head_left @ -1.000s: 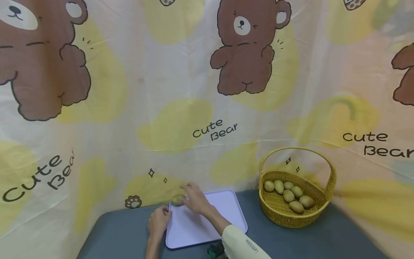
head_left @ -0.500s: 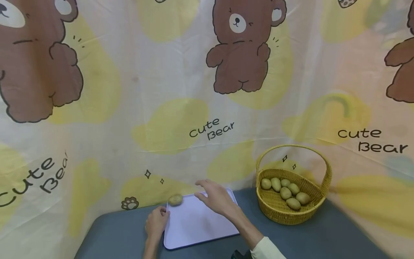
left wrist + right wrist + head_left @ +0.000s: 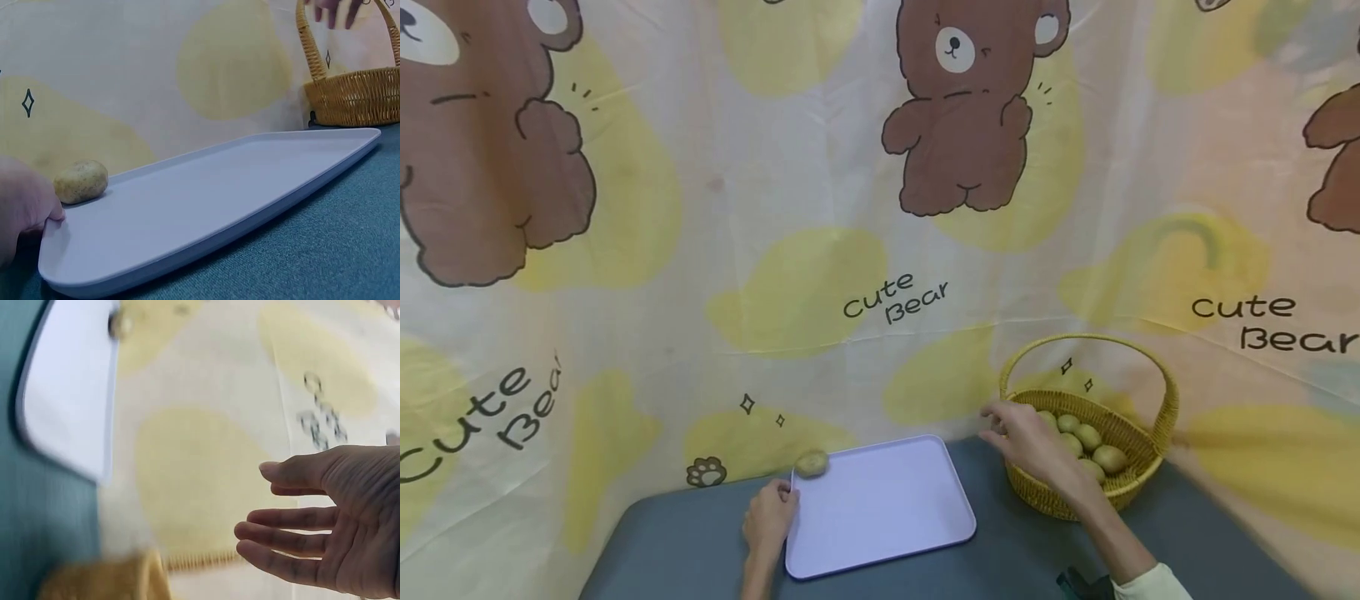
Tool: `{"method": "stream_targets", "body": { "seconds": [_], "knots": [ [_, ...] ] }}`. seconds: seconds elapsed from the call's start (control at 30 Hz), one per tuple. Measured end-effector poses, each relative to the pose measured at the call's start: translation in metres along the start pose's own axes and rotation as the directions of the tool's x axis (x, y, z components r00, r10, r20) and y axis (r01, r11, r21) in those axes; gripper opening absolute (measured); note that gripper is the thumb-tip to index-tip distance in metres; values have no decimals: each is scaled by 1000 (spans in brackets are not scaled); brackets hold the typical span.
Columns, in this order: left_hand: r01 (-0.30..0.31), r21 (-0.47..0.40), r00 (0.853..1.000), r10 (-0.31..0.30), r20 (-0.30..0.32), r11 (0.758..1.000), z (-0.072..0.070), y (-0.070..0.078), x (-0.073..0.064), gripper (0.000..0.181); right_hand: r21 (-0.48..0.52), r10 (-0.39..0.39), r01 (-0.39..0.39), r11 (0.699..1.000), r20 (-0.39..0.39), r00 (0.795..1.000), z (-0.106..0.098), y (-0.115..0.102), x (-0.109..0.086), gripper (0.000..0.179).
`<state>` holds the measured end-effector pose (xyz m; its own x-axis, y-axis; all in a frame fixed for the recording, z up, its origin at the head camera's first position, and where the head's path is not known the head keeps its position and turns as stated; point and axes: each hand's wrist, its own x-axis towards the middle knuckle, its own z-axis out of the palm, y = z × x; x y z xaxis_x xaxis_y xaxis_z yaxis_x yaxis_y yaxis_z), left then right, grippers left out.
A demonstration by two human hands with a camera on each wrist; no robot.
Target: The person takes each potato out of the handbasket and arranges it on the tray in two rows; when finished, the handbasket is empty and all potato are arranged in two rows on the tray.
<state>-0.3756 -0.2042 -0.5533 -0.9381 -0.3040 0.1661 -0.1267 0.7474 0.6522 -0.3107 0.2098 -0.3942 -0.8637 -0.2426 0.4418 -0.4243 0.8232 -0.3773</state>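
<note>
A pale lilac tray point(image 3: 880, 504) lies on the table, its left rim pinched by my left hand point(image 3: 770, 518). In the left wrist view that hand point(image 3: 25, 209) shows a digit over the rim; its other fingers are mostly hidden. One potato point(image 3: 811, 464) sits in the tray's far left corner, close to the hand. My right hand point(image 3: 1037, 442) is over the left side of a wicker basket point(image 3: 1045, 500), partly hiding several potatoes point(image 3: 1109, 458) inside. The right wrist view shows the right hand point(image 3: 337, 525) with fingers extended and nothing held.
A grey-blue table point(image 3: 692, 542) carries the tray and the basket, which stands to the tray's right. The basket's tall arched handle point(image 3: 1167, 417) rises above it. Behind hangs a bear-print cloth point(image 3: 820, 208), close to the table's far edge.
My right hand has travelled right, from beside the potato in the tray's corner, across the tray, to the basket. The left hand has stayed at the tray's left rim.
</note>
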Motion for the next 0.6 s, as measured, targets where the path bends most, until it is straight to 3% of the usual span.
{"method": "stream_targets", "body": {
  "seconds": [0.17, 0.3, 0.6],
  "knots": [
    [1, -16, 1000, -1, 4, 1000, 1, 1, -1, 23, -56, 105, -101, 993, 77, 991, -28, 43, -4, 19],
    [3, -22, 1000, -3, 4, 1000, 0, 2, -1, 23, -93, 137, -122, 988, 180, 974, -39, 77, -7, 23],
    [2, -17, 1000, -2, -10, 1000, 0, 2, -1, 23, -86, 246, -231, 969, 371, 896, -28, 122, -20, 21]
  ]
}}
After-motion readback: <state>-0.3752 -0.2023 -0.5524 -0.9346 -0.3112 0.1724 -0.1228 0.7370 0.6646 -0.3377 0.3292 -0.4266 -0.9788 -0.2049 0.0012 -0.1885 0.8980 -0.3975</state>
